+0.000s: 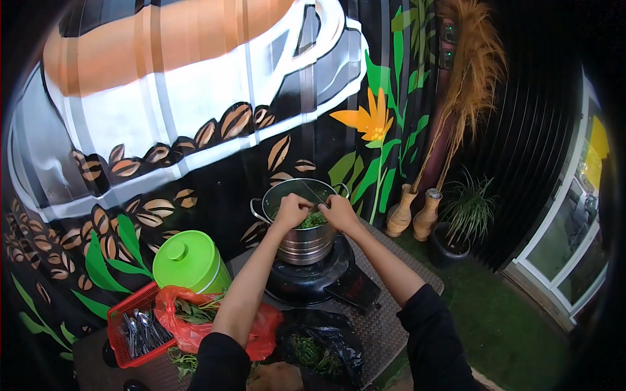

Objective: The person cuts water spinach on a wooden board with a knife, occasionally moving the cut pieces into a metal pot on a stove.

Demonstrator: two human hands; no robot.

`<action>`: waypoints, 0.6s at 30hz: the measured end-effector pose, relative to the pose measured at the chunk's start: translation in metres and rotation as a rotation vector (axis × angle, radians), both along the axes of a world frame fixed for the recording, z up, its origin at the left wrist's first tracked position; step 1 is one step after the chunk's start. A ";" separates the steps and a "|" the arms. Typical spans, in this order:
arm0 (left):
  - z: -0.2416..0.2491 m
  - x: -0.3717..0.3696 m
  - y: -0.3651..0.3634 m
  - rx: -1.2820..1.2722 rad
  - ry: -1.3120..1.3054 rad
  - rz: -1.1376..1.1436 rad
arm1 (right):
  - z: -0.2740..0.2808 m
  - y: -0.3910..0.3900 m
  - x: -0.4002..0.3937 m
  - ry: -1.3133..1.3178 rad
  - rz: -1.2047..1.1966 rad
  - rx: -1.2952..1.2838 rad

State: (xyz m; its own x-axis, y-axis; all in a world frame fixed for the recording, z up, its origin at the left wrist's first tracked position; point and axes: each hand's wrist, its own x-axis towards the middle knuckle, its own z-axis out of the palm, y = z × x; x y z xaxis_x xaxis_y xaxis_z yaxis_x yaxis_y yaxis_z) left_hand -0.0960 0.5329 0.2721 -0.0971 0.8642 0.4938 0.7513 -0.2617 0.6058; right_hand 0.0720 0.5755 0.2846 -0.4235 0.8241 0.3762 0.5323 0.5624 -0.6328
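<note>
A two-handled metal pot (303, 249) stands on a black stove (297, 285), with chopped-looking greens (313, 220) inside it. Over the pot's mouth, my left hand (295, 211) is closed, its fingertips pinched together. Close beside it my right hand (340, 212) is also pinched, above the right side of the greens. Whatever lies between the fingers is too small to make out. Nearer to me, a black plastic bag (345, 335) holds green leaves (310, 352). Left of it, an orange-red plastic bag (186, 332) with leafy stems (195, 311) is partly hidden by my left forearm.
A lime-green lidded container (189, 260) and a red basket (124, 339) of cutlery (143, 332) are at the left. The patterned metal tabletop (388, 313) ends at the right. Beyond are vases (427, 212), a potted plant (453, 238) and a painted wall (163, 98).
</note>
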 end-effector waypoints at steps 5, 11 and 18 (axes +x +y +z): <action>0.010 0.003 -0.017 0.050 0.193 0.172 | -0.011 0.011 0.001 0.033 0.047 0.213; -0.009 -0.003 0.000 0.491 0.628 0.352 | -0.006 0.002 0.005 0.029 0.055 0.131; 0.032 0.024 -0.073 0.105 0.180 0.234 | -0.011 -0.043 0.020 0.143 -0.036 0.220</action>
State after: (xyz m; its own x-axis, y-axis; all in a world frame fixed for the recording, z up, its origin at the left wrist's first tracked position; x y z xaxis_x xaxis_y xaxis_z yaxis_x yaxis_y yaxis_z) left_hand -0.0723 0.4603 0.3038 -0.1905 0.7722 0.6062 0.8913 -0.1228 0.4366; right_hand 0.0918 0.5322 0.2738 -0.3248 0.7295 0.6019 0.4681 0.6770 -0.5679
